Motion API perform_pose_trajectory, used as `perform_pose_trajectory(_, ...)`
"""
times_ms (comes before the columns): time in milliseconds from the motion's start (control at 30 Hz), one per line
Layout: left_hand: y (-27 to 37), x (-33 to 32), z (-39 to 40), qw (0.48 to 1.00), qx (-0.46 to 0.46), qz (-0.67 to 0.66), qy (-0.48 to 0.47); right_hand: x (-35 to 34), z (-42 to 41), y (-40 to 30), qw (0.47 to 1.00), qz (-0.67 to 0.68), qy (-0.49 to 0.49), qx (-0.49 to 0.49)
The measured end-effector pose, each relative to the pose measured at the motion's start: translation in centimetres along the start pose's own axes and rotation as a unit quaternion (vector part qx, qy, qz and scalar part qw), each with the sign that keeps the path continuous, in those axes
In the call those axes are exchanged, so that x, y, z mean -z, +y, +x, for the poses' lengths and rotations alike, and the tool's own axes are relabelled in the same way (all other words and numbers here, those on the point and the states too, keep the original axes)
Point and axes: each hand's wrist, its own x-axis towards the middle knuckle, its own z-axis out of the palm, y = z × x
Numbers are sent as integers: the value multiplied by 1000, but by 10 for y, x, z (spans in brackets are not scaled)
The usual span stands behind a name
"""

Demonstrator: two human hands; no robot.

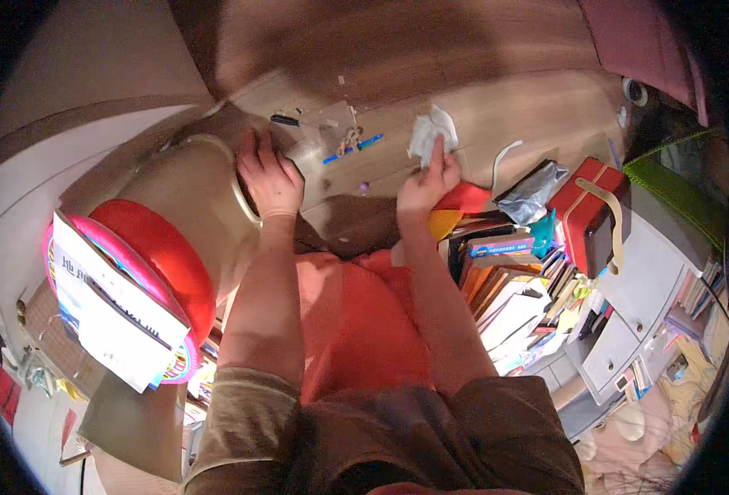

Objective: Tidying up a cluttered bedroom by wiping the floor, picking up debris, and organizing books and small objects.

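Note:
My left hand reaches over the wood-look floor with its fingers spread a little, beside a curved pale rim, and nothing shows in it. My right hand is at a crumpled white tissue or cloth, its index finger extended onto it; whether the fingers grip it is not clear. Between the hands lie a blue pen or stick, small brown bits and a small purple ball. A black-handled tool lies just beyond my left fingertips.
At the right stand piled books, a silver pouch and a red box with a pale strap. A red round cushion-like object and white printed sheets are at the left. A white strip lies right of the tissue.

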Motion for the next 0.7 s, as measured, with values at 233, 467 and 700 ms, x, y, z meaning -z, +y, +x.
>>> perform_pose_trajectory(233,5,1,-2,999,16,-29,5,11,-21,5,997,-71,3,10)
perform_pose_trajectory(467,11,19,-9,993,-63,-92,23,5,-21,-1,984,-174,-10,-28)
perform_pose_trajectory(700,25,97,-93,972,-66,-189,-127,1,-20,2,986,-162,17,-22)
